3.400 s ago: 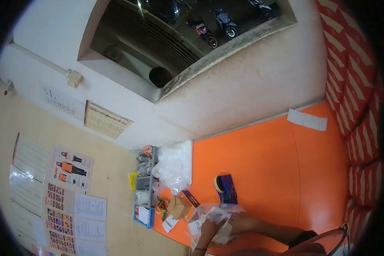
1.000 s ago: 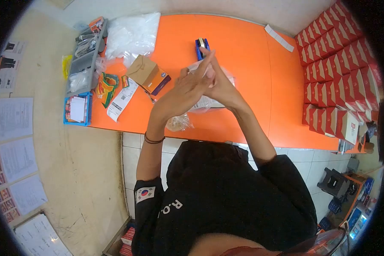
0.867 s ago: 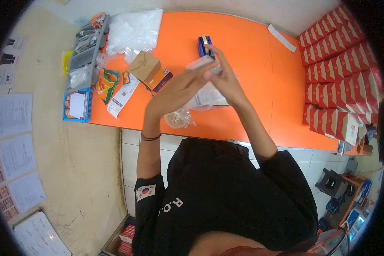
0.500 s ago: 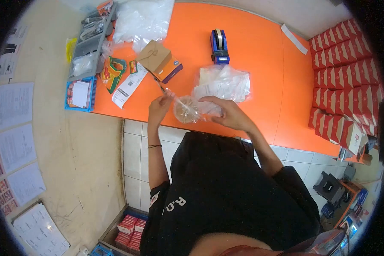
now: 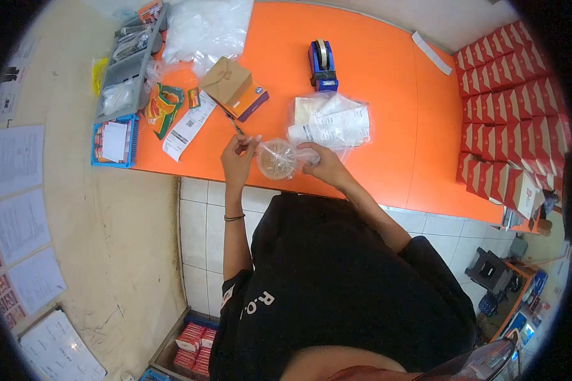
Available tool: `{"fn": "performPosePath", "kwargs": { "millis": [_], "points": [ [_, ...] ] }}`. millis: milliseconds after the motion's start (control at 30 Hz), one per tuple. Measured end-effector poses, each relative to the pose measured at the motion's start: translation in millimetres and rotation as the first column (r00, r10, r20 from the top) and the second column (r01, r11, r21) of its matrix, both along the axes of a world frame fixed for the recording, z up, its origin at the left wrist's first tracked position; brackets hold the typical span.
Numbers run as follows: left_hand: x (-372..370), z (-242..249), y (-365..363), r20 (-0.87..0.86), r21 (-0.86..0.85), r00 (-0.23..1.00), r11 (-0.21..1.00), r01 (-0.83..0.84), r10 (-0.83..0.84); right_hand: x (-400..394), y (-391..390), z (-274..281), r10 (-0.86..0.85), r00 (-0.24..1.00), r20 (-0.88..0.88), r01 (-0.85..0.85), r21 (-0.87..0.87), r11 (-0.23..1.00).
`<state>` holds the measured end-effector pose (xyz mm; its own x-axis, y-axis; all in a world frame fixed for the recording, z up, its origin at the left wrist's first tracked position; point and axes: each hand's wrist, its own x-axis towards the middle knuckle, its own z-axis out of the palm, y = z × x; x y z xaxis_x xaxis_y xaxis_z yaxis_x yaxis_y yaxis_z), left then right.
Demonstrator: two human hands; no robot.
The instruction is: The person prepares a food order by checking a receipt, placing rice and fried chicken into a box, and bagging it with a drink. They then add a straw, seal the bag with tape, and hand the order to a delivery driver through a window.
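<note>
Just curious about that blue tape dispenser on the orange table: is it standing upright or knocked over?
Upright. The tape dispenser stands on its base on the orange table, its roll on top, apart from both hands.

What the small clear bag [image 5: 277, 159] between both grips holds is too small to tell. Print on the papers [image 5: 332, 120] just beyond the right grip is unreadable.

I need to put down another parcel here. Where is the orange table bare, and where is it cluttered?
Bare orange table lies between the tape dispenser and the stacked red boxes, and right of the clear bag of papers. The left end is crowded: brown box, receipt, grey tray, plastic bags.
</note>
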<state>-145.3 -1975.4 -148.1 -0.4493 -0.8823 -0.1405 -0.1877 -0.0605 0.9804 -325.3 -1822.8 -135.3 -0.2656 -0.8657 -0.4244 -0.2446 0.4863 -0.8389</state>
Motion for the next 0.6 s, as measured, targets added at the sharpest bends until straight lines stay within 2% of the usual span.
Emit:
{"fn": "performPosePath", "kwargs": {
  "millis": [67, 100, 167, 267, 300, 367, 400, 433, 467, 533, 600],
  "points": [
    [6, 0, -4, 0.01, -0.004, 1.0, 1.0, 0.019, -0.019, -7, 1, -10, -0.083, 0.983, 0.162, 0.1, -0.095, 0.99],
    [9, 1, -4, -0.023, 0.019, 0.999, 1.0, 0.025, -0.024, -9, 1, -13, -0.081, 0.984, 0.16, 0.098, -0.098, 0.99],
    [13, 2, -7, -0.058, 0.042, 0.998, 0.999, 0.029, -0.027, -10, 1, -14, 0.002, 0.999, 0.034, 0.011, -0.368, 0.93],
    [16, 0, -8, -0.079, 0.036, 0.996, 0.999, 0.031, -0.028, -2, 4, -8, -0.019, 0.996, 0.082, 0.048, -0.364, 0.93],
    [15, -3, -8, -0.042, -0.03, 0.999, 1.0, 0.008, -0.009, 0, 3, -5, -0.017, 0.997, 0.08, 0.045, -0.364, 0.93],
    [12, -1, -5, -0.005, -0.098, 1.0, 0.995, -0.015, 0.014, 4, 2, -2, -0.11, 0.992, -0.069, 0.097, -0.166, 0.981],
    [7, 3, 1, 0.07, -0.09, 0.994, 0.993, -0.078, 0.085, 4, 0, -2, -0.109, 0.992, -0.069, 0.096, -0.17, 0.981],
    [2, 7, 4, 0.146, -0.085, 0.977, 0.986, -0.141, 0.152, 3, 0, -2, -0.078, 0.997, 0.01, 0.078, -0.049, 0.996],
    [1, 8, 5, 0.145, -0.088, 0.978, 0.986, -0.139, 0.151, 2, 0, -4, -0.057, 0.994, 0.091, 0.051, 0.07, 0.996],
    [-2, 11, 6, 0.299, -0.114, 0.943, 0.987, -0.113, 0.143, 1, 1, -13, -0.035, 0.992, 0.118, 0.032, 0.028, 0.999],
    [-3, 4, 8, 0.243, -0.146, 0.957, 0.982, -0.124, 0.157, 0, 2, -22, -0.014, 0.99, 0.141, 0.016, -0.017, 1.0]
  ]
}}
